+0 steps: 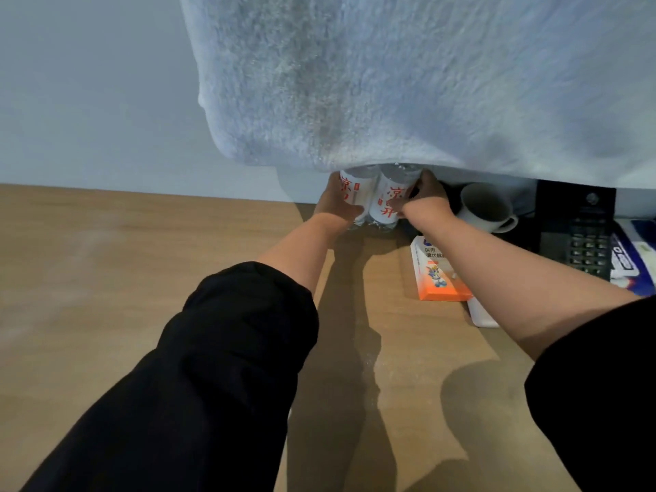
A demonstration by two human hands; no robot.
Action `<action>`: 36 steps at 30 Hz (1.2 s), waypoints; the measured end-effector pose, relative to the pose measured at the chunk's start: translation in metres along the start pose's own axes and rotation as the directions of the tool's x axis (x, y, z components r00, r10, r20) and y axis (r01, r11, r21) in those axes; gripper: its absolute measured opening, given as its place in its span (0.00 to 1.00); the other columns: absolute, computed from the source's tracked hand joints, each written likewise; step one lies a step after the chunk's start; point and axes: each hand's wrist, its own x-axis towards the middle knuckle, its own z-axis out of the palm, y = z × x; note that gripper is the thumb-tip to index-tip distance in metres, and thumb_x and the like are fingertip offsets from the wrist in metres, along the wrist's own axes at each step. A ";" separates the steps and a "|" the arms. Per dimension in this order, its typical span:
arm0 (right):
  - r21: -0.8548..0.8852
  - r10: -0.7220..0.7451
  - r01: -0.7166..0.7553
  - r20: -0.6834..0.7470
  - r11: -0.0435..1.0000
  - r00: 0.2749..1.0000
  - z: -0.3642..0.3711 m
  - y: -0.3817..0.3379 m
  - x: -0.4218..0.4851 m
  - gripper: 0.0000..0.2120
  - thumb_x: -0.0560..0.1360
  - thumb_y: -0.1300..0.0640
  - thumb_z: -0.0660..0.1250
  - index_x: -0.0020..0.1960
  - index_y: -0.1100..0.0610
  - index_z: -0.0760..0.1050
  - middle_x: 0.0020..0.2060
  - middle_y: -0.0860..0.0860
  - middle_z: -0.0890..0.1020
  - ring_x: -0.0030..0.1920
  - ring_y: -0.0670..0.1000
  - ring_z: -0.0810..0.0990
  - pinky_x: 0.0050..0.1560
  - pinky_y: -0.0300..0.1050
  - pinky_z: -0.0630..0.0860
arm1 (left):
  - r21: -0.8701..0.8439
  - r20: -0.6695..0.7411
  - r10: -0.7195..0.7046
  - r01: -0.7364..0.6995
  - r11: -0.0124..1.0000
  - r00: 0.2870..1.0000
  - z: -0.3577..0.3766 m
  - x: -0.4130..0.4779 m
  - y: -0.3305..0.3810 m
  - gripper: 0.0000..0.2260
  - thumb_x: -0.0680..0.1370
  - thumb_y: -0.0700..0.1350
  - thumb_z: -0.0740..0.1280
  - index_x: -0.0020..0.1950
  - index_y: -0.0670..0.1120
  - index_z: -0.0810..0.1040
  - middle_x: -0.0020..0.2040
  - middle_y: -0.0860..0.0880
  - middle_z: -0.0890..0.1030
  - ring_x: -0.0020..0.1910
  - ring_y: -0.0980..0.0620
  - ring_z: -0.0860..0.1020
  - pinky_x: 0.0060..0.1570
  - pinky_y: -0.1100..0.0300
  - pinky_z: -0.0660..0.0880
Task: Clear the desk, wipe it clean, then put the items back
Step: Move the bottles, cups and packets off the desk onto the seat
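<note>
Close in, two black sleeves, pushed up the forearms, reach across the wooden desk [106, 314]. To the right, an orange-and-white box [438, 275] lies flat beside the right forearm. At the desk's back edge, against the wall, two clear bottles stand side by side, touching, with white labels and red characters. The left hand [337, 204] wraps the left bottle [358, 193] from its outer side, thumb across the label. The right hand [426, 198] grips the right bottle [388, 198] from the right. Just right of that hand sits a white mug [486, 207], then a black telephone [582, 236]. A fluffy pale cloth [426, 83] hangs across the top, hiding the bottle caps.
</note>
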 end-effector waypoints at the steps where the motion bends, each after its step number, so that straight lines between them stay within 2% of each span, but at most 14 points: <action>1: -0.036 0.008 -0.008 0.002 0.999 1.000 -0.001 -0.003 0.002 0.28 0.70 0.59 0.75 0.65 0.59 0.67 0.64 0.56 0.76 0.64 0.57 0.74 0.63 0.51 0.74 | 0.021 -0.020 -0.009 0.009 1.000 1.000 0.002 0.004 0.000 0.33 0.75 0.36 0.70 0.75 0.41 0.57 0.70 0.41 0.71 0.70 0.42 0.69 0.68 0.51 0.68; 5: -0.106 -0.042 0.044 0.022 0.993 0.999 -0.005 -0.007 0.005 0.26 0.70 0.55 0.75 0.64 0.59 0.69 0.64 0.56 0.76 0.64 0.56 0.75 0.61 0.47 0.73 | 0.085 -0.111 -0.043 0.053 0.995 0.993 0.005 0.013 -0.005 0.32 0.73 0.43 0.75 0.72 0.42 0.64 0.68 0.42 0.71 0.67 0.41 0.71 0.67 0.45 0.70; 8: -0.107 -0.064 0.071 0.069 0.992 0.996 -0.009 -0.006 0.003 0.26 0.68 0.53 0.77 0.62 0.58 0.72 0.62 0.54 0.78 0.61 0.55 0.77 0.57 0.45 0.75 | 0.117 -0.129 -0.040 0.055 0.992 0.991 0.003 0.012 -0.010 0.34 0.71 0.45 0.76 0.72 0.43 0.64 0.67 0.42 0.70 0.67 0.41 0.71 0.67 0.45 0.69; 11: -0.140 -0.090 0.106 0.121 0.984 0.989 -0.012 -0.007 0.002 0.27 0.67 0.52 0.78 0.62 0.58 0.74 0.60 0.54 0.79 0.60 0.54 0.78 0.54 0.43 0.74 | 0.124 -0.121 0.004 0.011 0.992 0.993 -0.002 0.007 -0.013 0.36 0.69 0.44 0.78 0.71 0.41 0.64 0.66 0.43 0.72 0.66 0.43 0.72 0.67 0.46 0.69; 14: -0.182 -0.124 0.153 0.159 0.971 0.979 -0.013 -0.006 -0.002 0.26 0.67 0.52 0.78 0.61 0.56 0.74 0.58 0.53 0.80 0.58 0.53 0.79 0.51 0.41 0.73 | 0.004 -0.071 0.018 -0.018 1.000 0.997 -0.005 -0.003 -0.019 0.35 0.69 0.38 0.78 0.71 0.43 0.64 0.65 0.43 0.76 0.66 0.44 0.74 0.66 0.47 0.71; 17: -0.101 -0.102 0.124 0.199 0.987 0.975 -0.017 -0.004 -0.014 0.23 0.68 0.55 0.77 0.60 0.56 0.75 0.56 0.50 0.80 0.55 0.49 0.78 0.48 0.39 0.72 | -0.149 -0.043 0.017 -0.023 0.989 0.999 -0.010 -0.015 -0.024 0.33 0.68 0.33 0.77 0.69 0.44 0.67 0.63 0.45 0.78 0.64 0.45 0.76 0.66 0.46 0.72; 19: 0.005 -0.078 0.079 0.252 0.997 0.965 -0.022 -0.002 -0.023 0.22 0.69 0.56 0.77 0.60 0.55 0.75 0.53 0.49 0.80 0.51 0.47 0.78 0.47 0.39 0.73 | -0.215 -0.020 -0.004 0.000 0.977 1.000 -0.014 -0.026 -0.023 0.29 0.69 0.32 0.76 0.67 0.42 0.68 0.61 0.45 0.79 0.62 0.46 0.77 0.64 0.49 0.74; 22: 0.109 -0.081 0.048 0.318 0.993 0.945 -0.024 0.000 -0.034 0.20 0.68 0.58 0.77 0.58 0.55 0.76 0.50 0.48 0.81 0.49 0.47 0.79 0.48 0.40 0.74 | -0.271 0.015 -0.070 0.071 0.960 0.997 -0.020 -0.045 -0.025 0.19 0.72 0.34 0.75 0.59 0.44 0.74 0.57 0.45 0.80 0.58 0.45 0.80 0.60 0.51 0.77; 25: 0.163 -0.091 0.031 0.373 0.986 0.923 -0.022 0.003 -0.045 0.14 0.69 0.59 0.76 0.51 0.55 0.77 0.45 0.48 0.81 0.44 0.45 0.81 0.42 0.36 0.75 | -0.279 0.065 -0.094 0.109 0.954 0.993 -0.026 -0.062 -0.029 0.12 0.73 0.36 0.73 0.51 0.49 0.77 0.56 0.43 0.82 0.54 0.45 0.82 0.59 0.48 0.77; 27: 0.194 -0.090 0.014 0.389 0.981 0.917 -0.021 0.003 -0.054 0.13 0.69 0.58 0.76 0.50 0.55 0.77 0.42 0.46 0.81 0.42 0.44 0.81 0.40 0.36 0.75 | -0.265 0.098 -0.095 0.118 0.957 0.991 -0.031 -0.073 -0.028 0.09 0.75 0.36 0.72 0.51 0.47 0.78 0.53 0.44 0.83 0.48 0.50 0.83 0.52 0.54 0.80; 30: 0.269 -0.084 -0.039 0.429 0.962 0.899 -0.020 0.004 -0.067 0.09 0.70 0.58 0.75 0.46 0.52 0.76 0.43 0.47 0.82 0.42 0.44 0.81 0.42 0.38 0.77 | -0.284 0.134 -0.126 0.160 0.945 0.983 -0.038 -0.091 -0.024 0.07 0.77 0.38 0.70 0.53 0.46 0.77 0.48 0.49 0.83 0.42 0.55 0.83 0.38 0.64 0.79; 32: 0.291 -0.051 -0.097 0.464 0.952 0.884 -0.017 0.004 -0.076 0.11 0.70 0.56 0.75 0.50 0.53 0.77 0.47 0.50 0.84 0.47 0.48 0.83 0.51 0.46 0.79 | -0.305 0.151 -0.180 0.219 0.927 0.972 -0.043 -0.104 -0.022 0.09 0.77 0.41 0.69 0.57 0.46 0.76 0.49 0.49 0.83 0.43 0.53 0.82 0.38 0.62 0.79; 34: 0.287 -0.002 -0.166 0.505 0.943 0.863 -0.013 0.001 -0.086 0.15 0.70 0.52 0.75 0.54 0.55 0.77 0.49 0.51 0.84 0.51 0.51 0.82 0.61 0.56 0.75 | -0.316 0.169 -0.232 0.275 0.908 0.958 -0.048 -0.117 -0.022 0.11 0.78 0.44 0.69 0.59 0.46 0.75 0.49 0.49 0.83 0.44 0.52 0.82 0.40 0.61 0.78; 36: 0.281 0.020 -0.205 0.545 0.937 0.838 -0.009 -0.003 -0.097 0.16 0.70 0.50 0.74 0.55 0.54 0.77 0.48 0.50 0.85 0.52 0.52 0.82 0.64 0.59 0.71 | -0.329 0.174 -0.276 0.320 0.888 0.945 -0.055 -0.131 -0.025 0.11 0.78 0.46 0.68 0.59 0.48 0.76 0.50 0.49 0.83 0.45 0.51 0.82 0.42 0.59 0.77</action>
